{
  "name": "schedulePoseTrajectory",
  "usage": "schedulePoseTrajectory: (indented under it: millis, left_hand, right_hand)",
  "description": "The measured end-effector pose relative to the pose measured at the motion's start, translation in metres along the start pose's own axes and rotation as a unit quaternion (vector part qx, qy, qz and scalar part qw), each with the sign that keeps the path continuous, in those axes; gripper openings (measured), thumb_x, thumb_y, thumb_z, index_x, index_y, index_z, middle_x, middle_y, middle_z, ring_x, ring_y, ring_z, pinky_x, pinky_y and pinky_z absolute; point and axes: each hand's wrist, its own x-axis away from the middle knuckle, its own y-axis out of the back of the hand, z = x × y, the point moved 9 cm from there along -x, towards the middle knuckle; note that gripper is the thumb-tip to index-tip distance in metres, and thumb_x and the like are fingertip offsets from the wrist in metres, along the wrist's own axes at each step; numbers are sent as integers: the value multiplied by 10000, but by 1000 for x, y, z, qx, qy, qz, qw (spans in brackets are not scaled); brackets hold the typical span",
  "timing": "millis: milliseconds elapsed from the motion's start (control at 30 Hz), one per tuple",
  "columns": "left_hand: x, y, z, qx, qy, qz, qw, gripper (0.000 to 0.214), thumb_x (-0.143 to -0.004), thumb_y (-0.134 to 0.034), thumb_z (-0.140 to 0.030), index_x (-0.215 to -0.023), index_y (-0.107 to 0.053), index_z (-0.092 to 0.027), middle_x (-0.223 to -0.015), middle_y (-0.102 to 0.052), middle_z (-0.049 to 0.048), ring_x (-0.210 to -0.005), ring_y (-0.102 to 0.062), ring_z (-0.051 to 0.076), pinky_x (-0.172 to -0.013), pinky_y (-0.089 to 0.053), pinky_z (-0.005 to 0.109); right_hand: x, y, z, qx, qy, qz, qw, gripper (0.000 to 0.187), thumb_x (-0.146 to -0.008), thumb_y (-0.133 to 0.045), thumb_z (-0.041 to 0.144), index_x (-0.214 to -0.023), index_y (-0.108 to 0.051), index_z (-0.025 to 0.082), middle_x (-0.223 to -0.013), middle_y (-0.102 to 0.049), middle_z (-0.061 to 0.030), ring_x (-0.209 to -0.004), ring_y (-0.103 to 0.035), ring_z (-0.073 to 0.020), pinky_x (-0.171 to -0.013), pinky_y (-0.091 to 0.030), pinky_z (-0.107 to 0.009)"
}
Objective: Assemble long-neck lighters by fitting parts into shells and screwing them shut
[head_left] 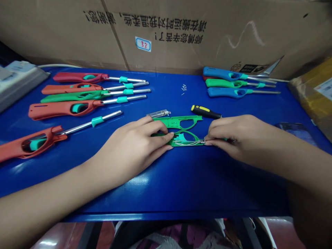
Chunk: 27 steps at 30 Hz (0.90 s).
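Note:
My left hand (137, 145) grips the handle end of an opened green lighter shell (187, 139) that lies flat on the blue table (181, 186), its wires and inner parts exposed. My right hand (233, 136) pinches the shell's front end, where the metal tube joins; the tube itself is hidden under the fingers. The other green shell half (178, 122) lies just behind, inside up. A small metal part (158, 113) sits beside it, and a black-and-yellow screwdriver (204, 111) lies just behind my right hand.
Several assembled red and green long-nosed lighters (77, 108) lie at the left. Blue and green lighters (233, 84) lie at the back right. Tiny loose parts (184, 88) rest mid-table. Cardboard boxes (166, 31) wall the back; a grey device (18, 79) sits far left.

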Motion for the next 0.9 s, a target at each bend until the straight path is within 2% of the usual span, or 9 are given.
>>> schedulePoseTrajectory:
  millis: [233,367,500,600,733,900]
  left_hand:
    - [0,0,0,-4,-3,-2,1000,285,-1043,-568,-345,-1149,-782,-188,-1048,-727,77,-943,-662,226,-795,-552,346]
    - [0,1,0,-6,-1,2,1000,284,-1045,-564,-340,-1140,-782,-185,-1041,-725,78,-941,-662,226,-794,-557,348]
    - [1,0,0,-1,-1,2,1000,282,-1043,-565,-328,-1156,-776,-180,-1056,-725,82,-956,-664,232,-814,-563,358]
    - [1,0,0,-1,-3,1,1000,291,-1047,-558,-336,-1165,-773,-180,-1064,-728,85,-957,-665,232,-817,-562,358]
    - [1,0,0,2,-3,-1,1000,287,-1042,-569,-334,-1169,-774,-178,-1062,-730,88,-958,-664,231,-812,-557,355]
    - [1,0,0,1,0,-5,1000,280,-1040,-577,-333,-1166,-777,-184,-1046,-731,83,-944,-660,222,-805,-551,344]
  right_hand:
    - [1,-4,0,17,0,16,1000,223,-967,-564,186,-790,-697,199,-806,-692,-30,-722,-618,-162,-684,-413,-294]
    - [3,-3,4,41,-9,9,999,208,-992,-544,224,-912,-735,210,-912,-725,-49,-781,-653,-180,-708,-447,-312]
    - [0,2,13,69,-15,-29,997,187,-997,-572,286,-1059,-730,207,-1072,-733,-80,-904,-683,-213,-747,-487,-329]
    - [-5,-6,20,68,-2,-17,998,209,-1015,-568,325,-1135,-702,220,-1134,-718,-73,-942,-681,-216,-750,-492,-328]
    - [-10,-17,22,45,13,15,999,173,-1036,-529,247,-1021,-696,204,-1039,-704,-48,-899,-665,-193,-758,-473,-317]
    - [-13,-15,21,23,16,7,1000,200,-1035,-543,236,-924,-702,188,-956,-689,-36,-845,-641,-174,-730,-448,-300]
